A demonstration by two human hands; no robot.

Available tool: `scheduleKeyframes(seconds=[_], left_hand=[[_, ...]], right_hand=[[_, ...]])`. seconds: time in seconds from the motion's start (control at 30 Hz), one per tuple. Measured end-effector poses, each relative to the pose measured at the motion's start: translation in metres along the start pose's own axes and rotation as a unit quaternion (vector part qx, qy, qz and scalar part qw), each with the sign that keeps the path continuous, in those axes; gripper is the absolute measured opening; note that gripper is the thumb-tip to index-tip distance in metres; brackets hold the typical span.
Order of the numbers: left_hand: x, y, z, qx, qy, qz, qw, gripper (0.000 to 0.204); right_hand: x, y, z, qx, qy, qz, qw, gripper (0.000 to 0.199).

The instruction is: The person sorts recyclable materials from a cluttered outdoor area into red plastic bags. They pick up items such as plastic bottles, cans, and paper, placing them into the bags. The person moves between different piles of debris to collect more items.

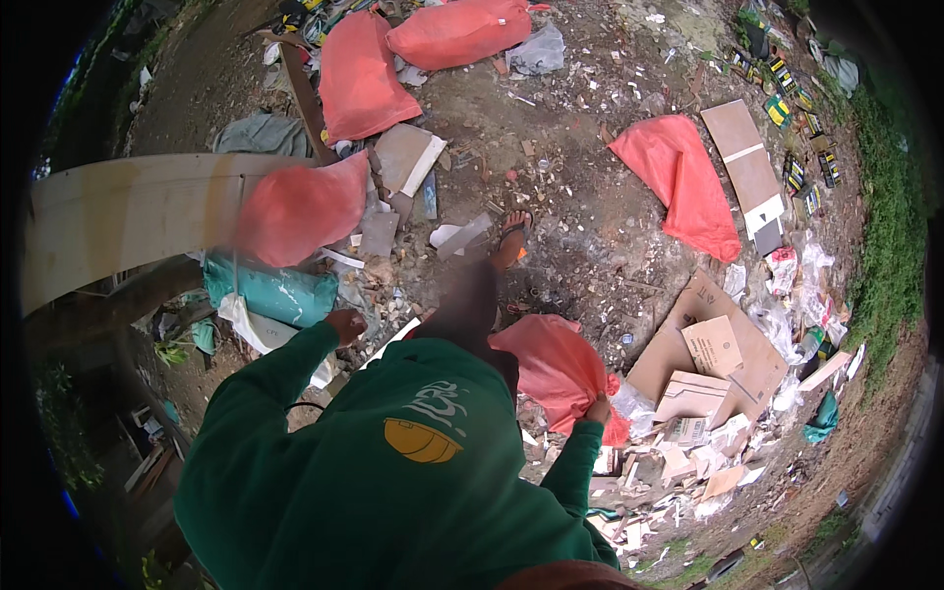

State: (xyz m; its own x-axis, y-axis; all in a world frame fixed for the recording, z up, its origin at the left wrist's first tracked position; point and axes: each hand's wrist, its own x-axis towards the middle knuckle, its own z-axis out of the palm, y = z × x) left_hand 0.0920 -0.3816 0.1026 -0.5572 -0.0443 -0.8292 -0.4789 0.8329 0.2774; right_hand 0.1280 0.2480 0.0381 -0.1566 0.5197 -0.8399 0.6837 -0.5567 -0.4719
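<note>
My right hand (597, 408) grips the gathered end of a red plastic sack (546, 364) that hangs beside my right hip. My left hand (346, 324) is curled into a fist at the end of a green sleeve, and I see nothing in it. Just above and left of it a blurred red sack (300, 208) is off the ground, in front of a pale wooden plank (128, 211). My foot in a sandal (511, 236) stands on the dirt ahead.
More red sacks lie ahead (359, 79), (457, 29) and to the right (683, 182). A teal sack (270, 290) lies by the plank. Flattened cardboard (713, 339), boards (752, 172) and scattered litter cover the dirt to the right. Grass (885, 226) edges the far right.
</note>
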Motion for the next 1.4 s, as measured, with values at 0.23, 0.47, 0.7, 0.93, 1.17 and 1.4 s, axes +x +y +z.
scheduleKeyframes(seconds=[0.23,0.47,0.7,0.93,1.17,1.4], left_hand=[[0.114,0.053,-0.031,0.061,-0.068,-0.066,0.994,0.052],[0.213,0.230,-0.139,-0.224,0.051,0.073,0.971,0.038],[0.201,0.276,-0.175,-0.255,0.107,0.013,0.961,0.040],[0.144,0.250,-0.100,-0.157,0.092,-0.228,0.956,0.048],[0.142,0.348,0.012,-0.283,0.243,-0.242,0.896,0.054],[0.176,0.549,-0.095,-0.274,0.444,0.080,0.849,0.035]], right_hand=[[-0.024,-0.176,0.094,-0.056,0.004,-0.078,0.995,0.025],[-0.050,-0.349,0.229,0.053,-0.053,-0.055,0.996,0.016],[0.011,-0.503,0.285,0.064,-0.258,-0.080,0.961,0.023],[0.072,-0.645,0.385,-0.103,-0.111,-0.248,0.957,0.026],[0.187,-0.707,0.381,-0.255,0.001,-0.303,0.918,0.048],[0.258,-0.630,0.360,-0.554,-0.166,-0.181,0.796,0.055]])
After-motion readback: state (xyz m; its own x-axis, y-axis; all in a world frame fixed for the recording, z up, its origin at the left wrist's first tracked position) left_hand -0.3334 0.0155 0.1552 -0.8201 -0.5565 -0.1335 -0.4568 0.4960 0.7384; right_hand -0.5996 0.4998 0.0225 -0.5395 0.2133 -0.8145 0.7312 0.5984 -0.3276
